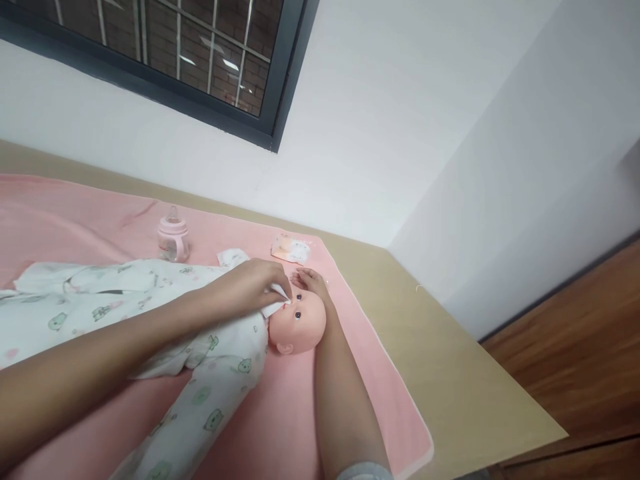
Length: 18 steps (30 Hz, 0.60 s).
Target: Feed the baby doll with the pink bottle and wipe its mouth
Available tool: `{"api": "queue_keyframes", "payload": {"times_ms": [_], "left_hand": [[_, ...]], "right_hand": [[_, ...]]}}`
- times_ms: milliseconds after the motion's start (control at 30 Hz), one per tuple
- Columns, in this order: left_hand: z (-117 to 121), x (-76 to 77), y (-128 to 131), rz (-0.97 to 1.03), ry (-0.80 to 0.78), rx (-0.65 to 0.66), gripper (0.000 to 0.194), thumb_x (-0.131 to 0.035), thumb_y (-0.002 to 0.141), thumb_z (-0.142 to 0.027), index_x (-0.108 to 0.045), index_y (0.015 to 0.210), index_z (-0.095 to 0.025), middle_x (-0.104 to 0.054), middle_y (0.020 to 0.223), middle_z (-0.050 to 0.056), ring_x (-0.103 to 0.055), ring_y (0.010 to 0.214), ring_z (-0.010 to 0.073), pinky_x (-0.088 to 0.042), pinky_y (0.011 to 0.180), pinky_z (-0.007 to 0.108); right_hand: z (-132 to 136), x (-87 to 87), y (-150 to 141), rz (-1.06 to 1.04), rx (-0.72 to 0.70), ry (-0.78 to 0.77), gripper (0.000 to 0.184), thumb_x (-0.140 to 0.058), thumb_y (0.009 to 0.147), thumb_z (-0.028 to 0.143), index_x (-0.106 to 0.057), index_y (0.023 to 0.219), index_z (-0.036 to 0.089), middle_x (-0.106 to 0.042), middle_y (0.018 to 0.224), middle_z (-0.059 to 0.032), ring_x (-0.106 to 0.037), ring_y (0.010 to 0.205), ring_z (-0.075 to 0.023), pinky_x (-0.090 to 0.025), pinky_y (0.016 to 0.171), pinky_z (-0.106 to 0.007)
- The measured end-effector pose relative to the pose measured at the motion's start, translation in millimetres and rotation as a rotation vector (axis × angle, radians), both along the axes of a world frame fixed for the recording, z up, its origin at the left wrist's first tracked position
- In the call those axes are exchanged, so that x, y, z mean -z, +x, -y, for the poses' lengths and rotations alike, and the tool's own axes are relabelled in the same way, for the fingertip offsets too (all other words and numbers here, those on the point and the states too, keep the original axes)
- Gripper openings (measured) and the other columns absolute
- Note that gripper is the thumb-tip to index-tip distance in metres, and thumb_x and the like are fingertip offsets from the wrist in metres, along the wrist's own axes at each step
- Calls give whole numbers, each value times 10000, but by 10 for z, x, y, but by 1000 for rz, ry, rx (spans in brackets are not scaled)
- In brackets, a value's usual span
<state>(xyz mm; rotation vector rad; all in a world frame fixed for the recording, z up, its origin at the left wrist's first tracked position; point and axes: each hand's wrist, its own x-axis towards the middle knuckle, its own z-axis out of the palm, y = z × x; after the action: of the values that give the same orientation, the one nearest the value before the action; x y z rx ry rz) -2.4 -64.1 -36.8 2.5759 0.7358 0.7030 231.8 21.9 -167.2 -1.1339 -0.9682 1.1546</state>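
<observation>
So the baby doll's lying face up on a pink blanket, head near the right edge. Left hand's pinching a white tissue at its mouth; right hand's just past the head, fingers loosely bent, not gripping. Baby bottle's near the far edge, small packet by the far right corner.

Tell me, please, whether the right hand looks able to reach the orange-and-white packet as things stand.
Probably yes: the right hand lies beside the doll's head, near the orange-and-white packet, and only pink blanket shows between them.
</observation>
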Motion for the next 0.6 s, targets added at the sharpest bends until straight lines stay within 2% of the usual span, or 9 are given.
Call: {"api": "queue_keyframes", "payload": {"times_ms": [600], "left_hand": [[33,17,30,-96,90,-114,257,-483,819,-160,-725,871,-229,-653,901,16,-609,810,184,-405,694,268]], "right_hand": [[5,5,-10,-1,-5,10,253,-708,645,290,-628,846,159,-679,710,-12,-649,731,-139,-518,852,-318]]}}
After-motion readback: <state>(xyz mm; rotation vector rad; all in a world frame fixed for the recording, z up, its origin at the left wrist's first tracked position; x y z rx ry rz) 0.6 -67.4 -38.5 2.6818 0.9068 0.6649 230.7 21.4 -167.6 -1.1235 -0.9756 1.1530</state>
